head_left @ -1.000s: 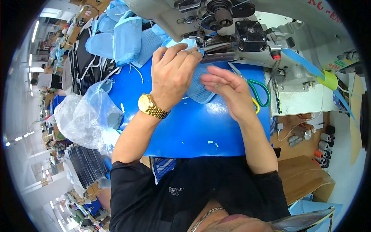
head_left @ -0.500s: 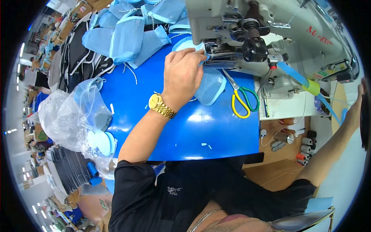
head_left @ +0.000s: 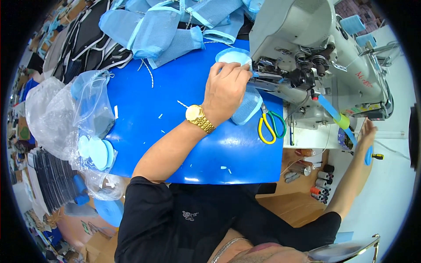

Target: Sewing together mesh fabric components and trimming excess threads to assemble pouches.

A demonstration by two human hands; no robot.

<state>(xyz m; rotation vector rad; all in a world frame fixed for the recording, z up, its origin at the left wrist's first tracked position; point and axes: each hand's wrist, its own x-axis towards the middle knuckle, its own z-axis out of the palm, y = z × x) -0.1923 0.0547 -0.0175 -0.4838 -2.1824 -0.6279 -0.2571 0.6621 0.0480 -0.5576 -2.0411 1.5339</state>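
At the sewing machine's (head_left: 280, 65) needle area, my left hand (head_left: 226, 90) has its fingers bent down over a light-blue mesh pouch (head_left: 247, 107). The pouch's round pale-blue end (head_left: 232, 56) shows beyond the knuckles, and its mesh side hangs below the hand. My fingertips and the stitching spot are partly hidden. My right hand (head_left: 367, 131) is up at the machine's far right end, beside a blue strip (head_left: 346, 131), its fingers apart and nothing visible in them. Scissors (head_left: 272, 125) with yellow and green handles lie next to the pouch.
Several mesh pouches (head_left: 158, 33) with cords are heaped at the back of the blue table (head_left: 184, 153). Left of it are clear plastic bags (head_left: 52, 118) and pale-blue discs (head_left: 98, 153). Thread spools (head_left: 322, 184) stand low on the right.
The view has shifted, showing more of the machine. My right hand has come inward, closer to the machine's end. My left hand stays on the pouch at the needle area.
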